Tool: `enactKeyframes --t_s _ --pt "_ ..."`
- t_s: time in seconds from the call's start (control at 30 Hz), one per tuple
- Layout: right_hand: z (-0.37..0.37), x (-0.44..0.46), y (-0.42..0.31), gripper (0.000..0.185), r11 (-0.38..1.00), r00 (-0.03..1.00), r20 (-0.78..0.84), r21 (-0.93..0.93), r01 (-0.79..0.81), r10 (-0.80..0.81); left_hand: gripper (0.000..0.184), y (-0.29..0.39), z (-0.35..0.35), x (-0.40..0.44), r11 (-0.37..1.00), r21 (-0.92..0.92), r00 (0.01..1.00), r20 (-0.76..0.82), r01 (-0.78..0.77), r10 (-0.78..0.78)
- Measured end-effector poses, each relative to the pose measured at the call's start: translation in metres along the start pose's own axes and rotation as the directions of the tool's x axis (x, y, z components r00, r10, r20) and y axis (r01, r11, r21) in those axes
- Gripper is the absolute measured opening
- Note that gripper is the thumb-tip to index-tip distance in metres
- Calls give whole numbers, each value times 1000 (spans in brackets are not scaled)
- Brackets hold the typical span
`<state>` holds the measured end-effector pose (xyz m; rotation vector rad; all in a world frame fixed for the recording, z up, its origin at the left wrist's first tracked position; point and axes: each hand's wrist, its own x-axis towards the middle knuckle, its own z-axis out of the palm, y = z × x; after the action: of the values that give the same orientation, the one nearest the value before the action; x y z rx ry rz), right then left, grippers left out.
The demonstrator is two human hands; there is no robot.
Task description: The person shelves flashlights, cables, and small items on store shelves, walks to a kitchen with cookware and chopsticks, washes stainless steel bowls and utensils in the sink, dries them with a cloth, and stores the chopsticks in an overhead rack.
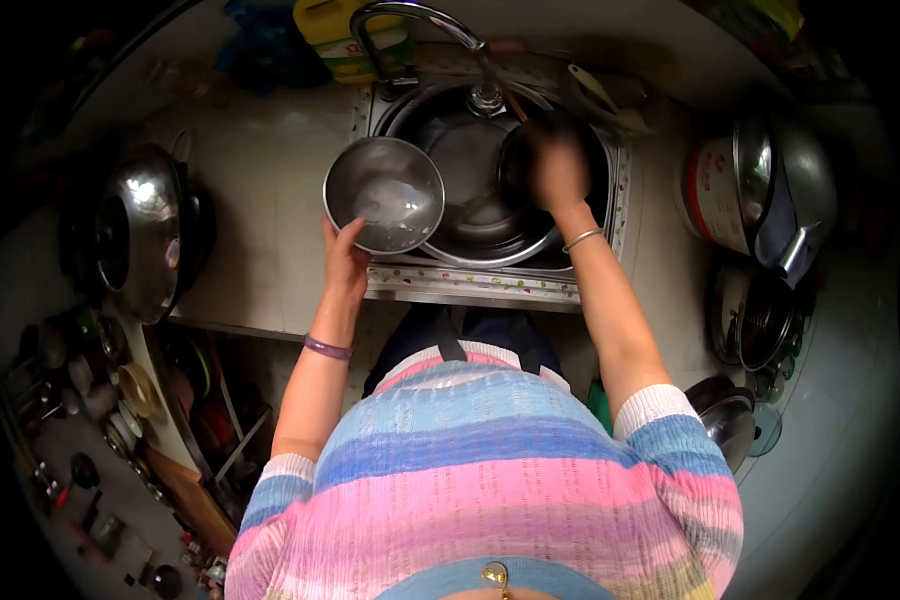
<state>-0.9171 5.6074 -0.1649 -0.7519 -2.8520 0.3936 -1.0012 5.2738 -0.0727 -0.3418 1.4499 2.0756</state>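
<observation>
A round metal bowl (pixel 385 190) is tilted at the left edge of the sink, with a little liquid and some white bits in it. My left hand (pixel 347 258) grips its near rim, thumb over the edge. Over the right side of the sink is my right hand (pixel 562 178), smeared by motion, beside a dark round pan or pot (pixel 517 165); its fingers cannot be made out. A large metal basin (pixel 460 245) sits in the sink under the chrome faucet (pixel 486 85).
A yellow jug (pixel 355 35) stands behind the sink. At the left is a large shiny lid (pixel 148 235). On the right are a white and red bucket (pixel 715 190), metal pans (pixel 810 170) and a wire basket (pixel 767 318). A light-handled utensil (pixel 595 88) lies behind the sink.
</observation>
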Motion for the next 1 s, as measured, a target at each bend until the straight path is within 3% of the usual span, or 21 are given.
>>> enactKeyframes --t_s 0.17,0.33,0.43,0.57,0.6,0.7,0.73,0.87,0.97,1.0 --pt "41 21 -10 22 995 995 -15 20 94 -94 67 13 -17 -15 1000 28 994 -111 4 0" --pt "63 3 -28 38 956 989 94 262 -135 114 63 16 -34 -23 1000 -21 986 -165 -9 5" --pt "100 -25 -7 32 919 987 43 360 -162 157 54 15 -37 -25 998 -56 980 -198 -16 5" --pt "97 -44 10 24 859 940 74 385 -336 334 53 15 -46 -23 995 -95 981 -191 6 -24" --pt "95 -40 15 25 855 914 157 322 -406 375 53 14 -45 -22 995 -101 979 -200 9 -29" --pt "119 -28 20 26 813 920 70 445 -375 385 50 19 -35 -26 996 -91 981 -193 -13 -5" --pt "118 -23 12 27 826 912 104 394 -403 396 51 19 -35 -25 996 -94 981 -196 -5 -14" --pt "98 -30 -13 24 777 913 110 491 -393 392 53 19 -39 -26 995 -94 977 -212 18 -38" --pt "118 -34 19 22 622 856 260 597 -506 447 54 16 -40 -23 996 -90 979 -198 28 -45" --pt "118 -33 29 22 646 863 266 578 -499 429 54 15 -40 -22 996 -87 980 -192 27 -44"
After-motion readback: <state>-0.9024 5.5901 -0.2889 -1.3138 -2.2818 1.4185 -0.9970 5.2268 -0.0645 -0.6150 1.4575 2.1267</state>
